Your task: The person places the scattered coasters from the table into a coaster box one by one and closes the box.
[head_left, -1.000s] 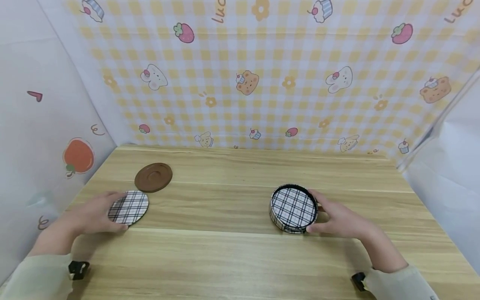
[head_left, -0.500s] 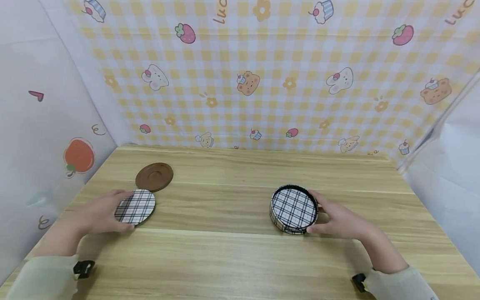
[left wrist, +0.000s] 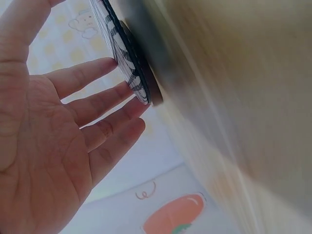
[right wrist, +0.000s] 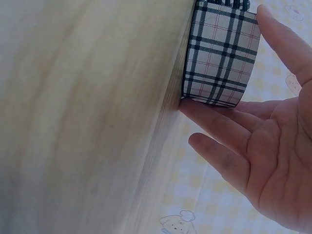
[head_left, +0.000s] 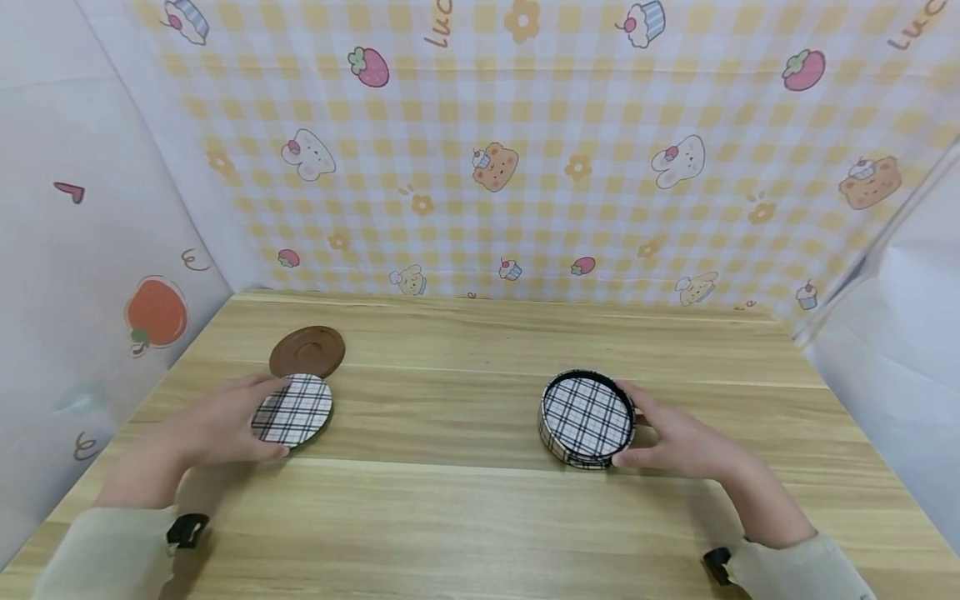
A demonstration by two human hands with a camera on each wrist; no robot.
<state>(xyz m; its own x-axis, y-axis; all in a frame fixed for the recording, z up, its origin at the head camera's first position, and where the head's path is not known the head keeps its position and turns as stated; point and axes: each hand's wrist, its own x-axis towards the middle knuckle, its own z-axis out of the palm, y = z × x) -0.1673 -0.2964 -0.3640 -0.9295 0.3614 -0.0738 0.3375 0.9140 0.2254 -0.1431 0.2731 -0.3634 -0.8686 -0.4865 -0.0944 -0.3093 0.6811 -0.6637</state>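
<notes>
My left hand [head_left: 217, 427] holds a round plaid coaster [head_left: 296, 407] at its edge between thumb and fingers. In the left wrist view, the coaster [left wrist: 127, 61] appears nearly edge-on, raised off the tabletop, with fingertips along its rim. Toward the right, a low round plaid coaster holder [head_left: 550, 438] stands on the table with a plaid disc [head_left: 587, 415] inside its dark rim. My right hand [head_left: 678, 437] grips the holder's right side, thumb on the near side and fingers behind. The right wrist view shows the holder's plaid wall [right wrist: 219, 56] touched by fingertips [right wrist: 187, 105] low down.
A brown round coaster [head_left: 309, 348] with a ringed centre lies just behind the plaid coaster. The wood-grain table [head_left: 450, 525] ends at a yellow checked backdrop [head_left: 480, 225]. White side walls [head_left: 90, 233] flank it.
My left hand has carried the plaid coaster rightward and slightly away from me, so it now overlaps the brown coaster's near edge in view. The right hand and holder have stayed put.
</notes>
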